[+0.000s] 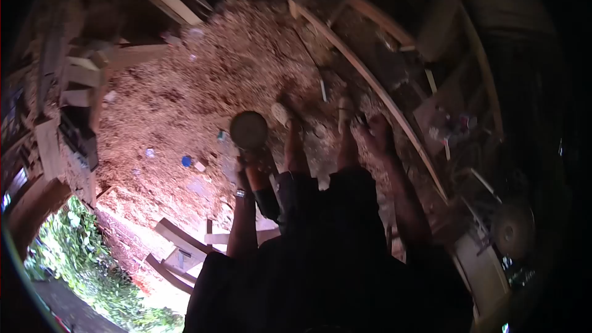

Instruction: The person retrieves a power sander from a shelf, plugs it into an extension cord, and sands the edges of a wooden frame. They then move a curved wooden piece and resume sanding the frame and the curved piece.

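Note:
I look down on my own legs in dark shorts and my bare feet [295, 124] on a floor of wood shavings. My left hand [251, 161], with a watch on the wrist, grips a dark round disc-like object [248, 129] just left of my feet. My right hand [377, 131] reaches down beside my right foot with its fingers curled. It is too dark to tell whether it holds anything.
Wood shavings [203, 80] cover the ground. Long curved wooden strips [370, 80] run at the right, planks [179, 237] lie near my left side, and stacked boards [74, 80] sit at the left. A round metal machine part [512, 229] is at the right. A small blue cap [186, 161] lies on the shavings.

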`<act>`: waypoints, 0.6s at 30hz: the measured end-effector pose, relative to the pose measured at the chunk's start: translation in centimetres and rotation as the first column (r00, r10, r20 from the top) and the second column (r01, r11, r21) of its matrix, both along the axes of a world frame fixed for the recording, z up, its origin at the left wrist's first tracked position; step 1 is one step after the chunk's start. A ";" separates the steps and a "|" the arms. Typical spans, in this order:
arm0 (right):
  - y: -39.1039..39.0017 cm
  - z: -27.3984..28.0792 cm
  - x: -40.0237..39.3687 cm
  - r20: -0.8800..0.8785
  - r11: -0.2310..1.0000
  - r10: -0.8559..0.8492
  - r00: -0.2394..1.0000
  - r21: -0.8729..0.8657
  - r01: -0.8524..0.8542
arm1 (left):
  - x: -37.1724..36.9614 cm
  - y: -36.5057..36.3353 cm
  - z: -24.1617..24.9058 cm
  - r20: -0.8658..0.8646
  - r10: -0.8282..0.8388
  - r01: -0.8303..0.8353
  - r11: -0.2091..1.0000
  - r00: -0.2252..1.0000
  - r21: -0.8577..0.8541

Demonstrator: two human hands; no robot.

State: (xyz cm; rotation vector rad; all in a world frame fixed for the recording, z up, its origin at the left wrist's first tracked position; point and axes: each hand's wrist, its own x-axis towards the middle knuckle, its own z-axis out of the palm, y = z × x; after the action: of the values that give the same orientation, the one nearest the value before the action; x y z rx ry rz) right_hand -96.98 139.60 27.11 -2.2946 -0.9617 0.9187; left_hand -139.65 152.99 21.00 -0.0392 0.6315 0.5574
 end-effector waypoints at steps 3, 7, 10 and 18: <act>1.5 -11.7 1.2 -0.605 0.964 -0.201 0.771 0.020 0.266 | 1.0 0.0 -4.5 -0.093 0.017 -0.014 0.999 0.996 0.033; -1.5 -33.0 1.5 -0.533 0.971 -0.226 0.816 -0.185 0.148 | 6.4 -1.3 -8.6 -0.049 0.260 -0.264 0.958 0.964 -0.113; -5.2 -40.0 -0.1 -0.243 0.934 0.000 0.970 -0.347 -0.087 | 10.0 -3.6 -12.5 -0.026 0.471 -0.462 0.851 0.882 -0.250; -6.3 -60.1 1.4 -0.206 0.885 0.067 0.976 -0.439 -0.153 | 20.2 -6.3 -26.5 0.085 0.509 -0.417 0.781 0.857 -0.465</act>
State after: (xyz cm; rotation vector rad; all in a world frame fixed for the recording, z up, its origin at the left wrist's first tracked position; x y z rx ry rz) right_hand -95.62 133.32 -32.96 -2.4827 -0.8734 1.5152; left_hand -119.42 146.70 -5.55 -0.6885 0.5288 0.8729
